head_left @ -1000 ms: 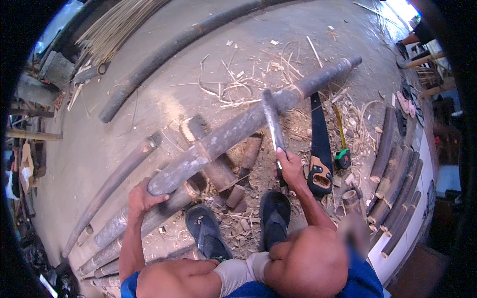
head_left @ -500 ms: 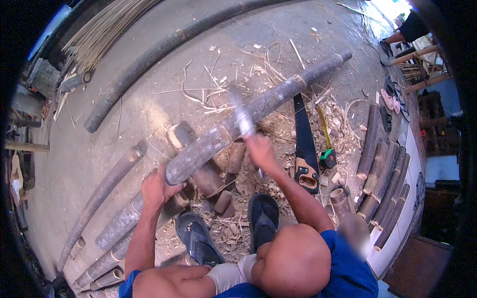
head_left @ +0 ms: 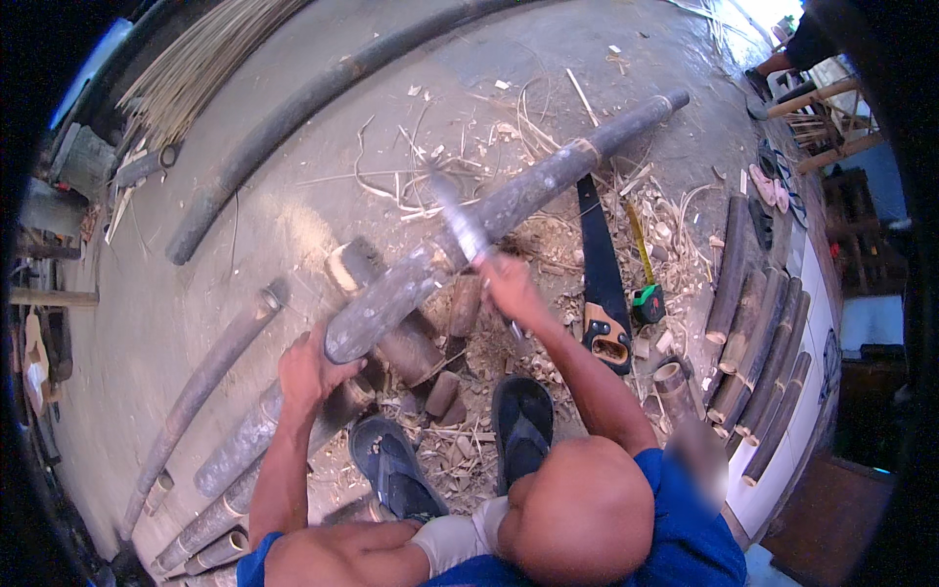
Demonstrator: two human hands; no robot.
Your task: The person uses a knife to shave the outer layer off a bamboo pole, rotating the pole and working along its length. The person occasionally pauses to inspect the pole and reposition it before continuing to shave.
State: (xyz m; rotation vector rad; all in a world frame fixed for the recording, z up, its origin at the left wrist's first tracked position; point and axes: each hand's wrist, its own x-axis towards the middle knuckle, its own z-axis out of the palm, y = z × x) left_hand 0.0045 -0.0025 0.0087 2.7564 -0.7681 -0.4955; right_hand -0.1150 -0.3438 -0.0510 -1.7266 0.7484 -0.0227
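Now the left hand (head_left: 308, 370) grips the bamboo pole (head_left: 538, 194) by its near end, over a log (head_left: 409, 354); right hand (head_left: 514, 292) clutching a blurred blade (head_left: 464, 227), floor (head_left: 293, 161) opening leftward, saw (head_left: 599, 259) edging right.

Passage is open to me over the floor (head_left: 210, 279) between the far pole (head_left: 282, 125) and the curved pole (head_left: 200, 391). The slanted pole (head_left: 544, 183) bars the middle, the left hand (head_left: 307, 368) at its near end, the right hand (head_left: 514, 291) and its blurred blade (head_left: 460, 220) over it. At right, 1 saw (head_left: 598, 259) and 1 tape measure (head_left: 648, 304) obstruct; 2 sandals (head_left: 525, 423) block the near side.
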